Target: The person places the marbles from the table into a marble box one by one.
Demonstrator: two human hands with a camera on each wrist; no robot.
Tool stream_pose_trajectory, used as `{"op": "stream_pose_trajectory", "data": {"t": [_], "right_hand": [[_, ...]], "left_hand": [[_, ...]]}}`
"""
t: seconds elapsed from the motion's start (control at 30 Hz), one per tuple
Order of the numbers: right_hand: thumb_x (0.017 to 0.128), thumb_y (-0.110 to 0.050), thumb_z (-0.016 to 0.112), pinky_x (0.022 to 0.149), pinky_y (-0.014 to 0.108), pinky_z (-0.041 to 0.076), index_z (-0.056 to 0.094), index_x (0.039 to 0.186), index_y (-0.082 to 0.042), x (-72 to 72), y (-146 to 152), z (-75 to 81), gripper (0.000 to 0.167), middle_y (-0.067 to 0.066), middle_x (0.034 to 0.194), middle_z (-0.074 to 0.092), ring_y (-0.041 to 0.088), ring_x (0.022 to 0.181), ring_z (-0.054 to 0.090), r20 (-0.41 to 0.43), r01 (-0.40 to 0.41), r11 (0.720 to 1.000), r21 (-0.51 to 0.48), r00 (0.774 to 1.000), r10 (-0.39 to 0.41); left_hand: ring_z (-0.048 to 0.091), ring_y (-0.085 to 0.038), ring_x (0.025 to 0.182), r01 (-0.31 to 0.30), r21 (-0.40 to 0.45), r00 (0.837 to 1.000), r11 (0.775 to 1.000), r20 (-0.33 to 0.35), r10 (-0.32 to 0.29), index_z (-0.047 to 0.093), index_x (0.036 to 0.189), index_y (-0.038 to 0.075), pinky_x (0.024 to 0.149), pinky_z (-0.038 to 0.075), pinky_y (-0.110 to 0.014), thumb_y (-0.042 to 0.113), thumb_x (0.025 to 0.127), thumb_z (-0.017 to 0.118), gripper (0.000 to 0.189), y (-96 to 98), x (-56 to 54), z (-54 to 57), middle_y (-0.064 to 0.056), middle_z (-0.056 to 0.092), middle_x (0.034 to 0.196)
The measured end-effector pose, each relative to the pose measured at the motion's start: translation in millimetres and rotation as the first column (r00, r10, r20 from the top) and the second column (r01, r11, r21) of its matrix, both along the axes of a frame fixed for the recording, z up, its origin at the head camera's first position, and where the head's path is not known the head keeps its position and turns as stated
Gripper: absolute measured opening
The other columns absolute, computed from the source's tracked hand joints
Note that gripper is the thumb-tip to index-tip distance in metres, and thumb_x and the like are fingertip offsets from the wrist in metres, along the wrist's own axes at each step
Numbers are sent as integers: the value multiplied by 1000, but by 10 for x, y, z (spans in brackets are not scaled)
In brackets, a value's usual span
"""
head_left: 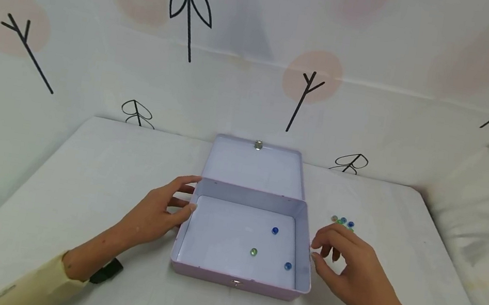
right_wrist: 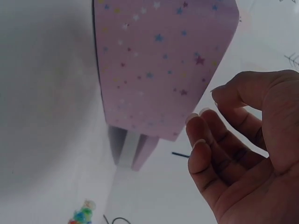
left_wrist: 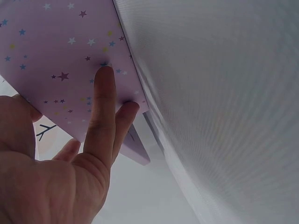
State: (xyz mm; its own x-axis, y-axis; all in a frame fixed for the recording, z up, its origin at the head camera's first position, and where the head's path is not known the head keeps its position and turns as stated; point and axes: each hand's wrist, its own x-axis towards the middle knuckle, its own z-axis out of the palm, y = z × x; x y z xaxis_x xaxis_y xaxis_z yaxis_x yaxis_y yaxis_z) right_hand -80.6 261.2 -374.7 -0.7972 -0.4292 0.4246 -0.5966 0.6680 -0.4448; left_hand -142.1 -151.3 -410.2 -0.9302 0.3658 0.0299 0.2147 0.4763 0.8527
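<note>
A lilac tin box (head_left: 226,281) with a star print on its outer walls (left_wrist: 46,51) sits on the table, its hinged lid (head_left: 254,167) laid back. Inside lie a dark blue marble (head_left: 275,231), a green marble (head_left: 253,252) and a lighter blue marble (head_left: 288,266). My left hand (head_left: 161,213) holds the box's left wall, thumb over the rim and two fingers (left_wrist: 103,112) against the outside. Beside the right wall, my right hand (head_left: 352,269) has loosely bent fingers (right_wrist: 201,158) with nothing visible between them and the thumb.
Beyond my right hand, several coloured marbles (head_left: 344,220) lie in a small group on the white-covered table (head_left: 140,159). A white cloth with flower and twig drawings (head_left: 244,90) hangs behind the table's far edge.
</note>
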Motion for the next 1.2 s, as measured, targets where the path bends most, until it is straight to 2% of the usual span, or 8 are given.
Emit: {"op": "stream_pose_trajectory", "data": {"t": [0.33,0.67,0.9,1.2], "right_hand": [[75,13,84,67,14,49,65,99,-26,-125,188,-40,49,-14,99,62,3,79,58,-52,72,997,9,996,-71],[73,14,85,66,13,47,68,99,-22,-250,414,-147,47,-9,97,64,5,76,59,-102,138,990,24,986,-135],[75,10,86,65,13,47,71,98,-16,-325,559,-234,39,-6,95,66,7,75,59,-74,215,976,40,975,-212],[76,8,87,64,14,46,72,102,-11,-423,734,-354,35,-1,98,68,7,75,60,-52,271,959,81,962,-267]], "left_hand": [[70,-32,124,-10,-12,1000,1000,-2,10,37,162,38,85,65,-36,24,106,67,65,6,-4,3,-12,55,152],[70,-31,124,-14,-17,1000,1000,3,14,37,162,38,87,65,-37,25,106,66,64,13,2,5,-10,56,152],[69,-32,124,-10,-12,1000,1000,1,10,37,162,37,87,64,-37,24,106,67,65,9,4,1,-10,56,152],[69,-32,124,-16,-14,1000,1000,5,16,37,162,37,87,64,-37,25,106,66,64,5,16,0,-10,55,152]]}}
